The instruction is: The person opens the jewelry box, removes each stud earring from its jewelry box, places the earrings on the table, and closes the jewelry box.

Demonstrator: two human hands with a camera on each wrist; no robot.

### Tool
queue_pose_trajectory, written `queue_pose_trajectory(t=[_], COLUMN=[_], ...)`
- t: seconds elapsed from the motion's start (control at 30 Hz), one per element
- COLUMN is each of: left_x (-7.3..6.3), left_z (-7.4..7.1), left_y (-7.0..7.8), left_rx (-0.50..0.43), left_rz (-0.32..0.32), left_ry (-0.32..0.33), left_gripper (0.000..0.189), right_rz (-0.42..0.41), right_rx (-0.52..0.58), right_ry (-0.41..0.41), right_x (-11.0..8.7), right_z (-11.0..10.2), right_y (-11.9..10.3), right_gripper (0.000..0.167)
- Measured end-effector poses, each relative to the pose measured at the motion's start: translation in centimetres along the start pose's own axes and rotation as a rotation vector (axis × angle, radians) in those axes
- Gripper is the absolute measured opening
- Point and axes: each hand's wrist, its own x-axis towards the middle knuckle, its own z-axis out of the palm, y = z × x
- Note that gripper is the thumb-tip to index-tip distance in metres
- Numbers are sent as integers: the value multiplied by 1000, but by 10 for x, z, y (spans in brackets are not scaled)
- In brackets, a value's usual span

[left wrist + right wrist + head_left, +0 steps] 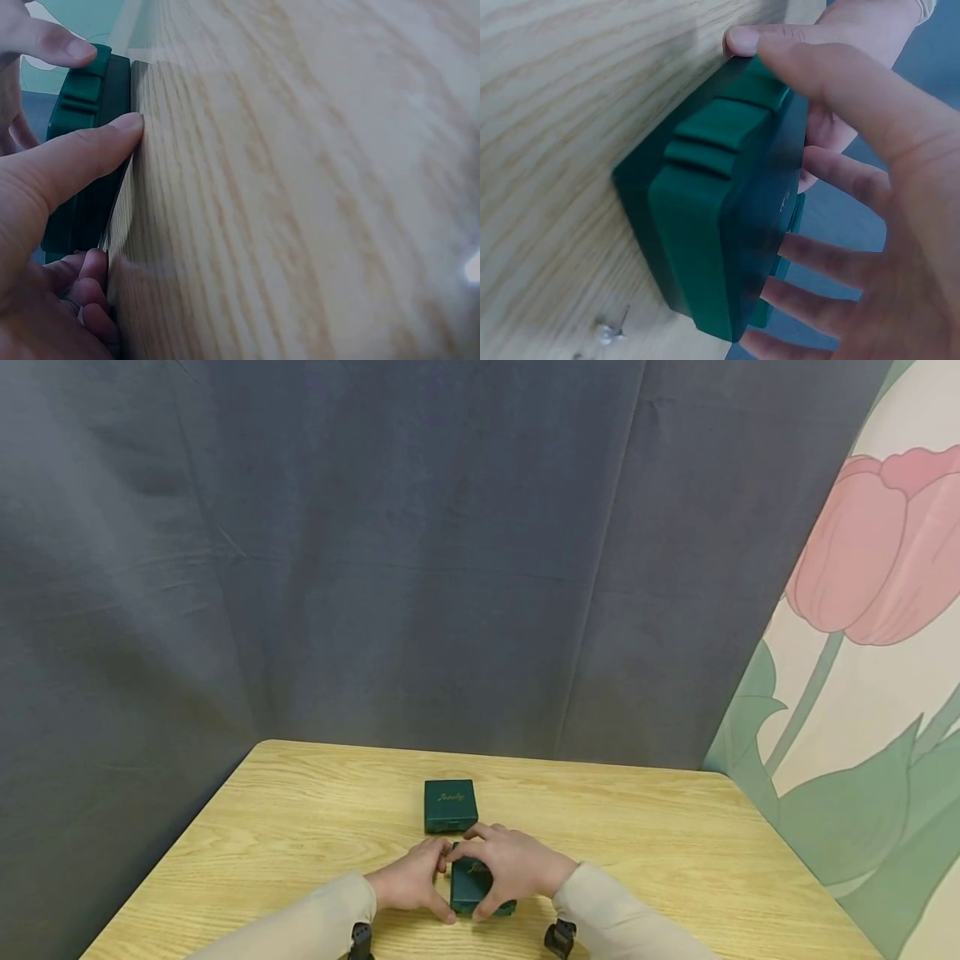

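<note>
A small dark-green jewelry box (pixel 467 887) with gold script on its lid sits near the table's front, its lid down. My left hand (pixel 414 877) grips it low from the left, thumb at the front side and the other fingers curled near the back. From the right, my right hand (pixel 522 864) arches over the same box. Its thumb (pixel 817 64) presses the front edge by a corner, while the fingers reach across toward the back of the lid. In the right wrist view a raised clasp (pixel 712 131) shows on the box's front.
Behind stands a second, matching green box (pixel 450 814), closed. A tiny silvery piece with a thin pin (pixel 613 331) lies on the wooden table (pixel 315 802) beside the near box. Grey curtain (pixel 420 568) hangs past the back edge, and a tulip-painted panel (pixel 862 693) stands at right.
</note>
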Motion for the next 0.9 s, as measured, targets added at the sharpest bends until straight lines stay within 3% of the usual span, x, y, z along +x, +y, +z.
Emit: queue_pose_trajectory(t=[0.43,0.9], left_x=[0,2], left_z=[0,-3], left_y=[3,3], left_rx=[-5,-26], left_rz=[-4,-27], left_ry=[1,-39], left_gripper=[60,58], right_rz=[39,25], right_rx=[-3,-18], right_ry=[-41,-15], right_x=[5,6], right_z=[-1,-1], right_y=[-4,-3], right_gripper=[71,67])
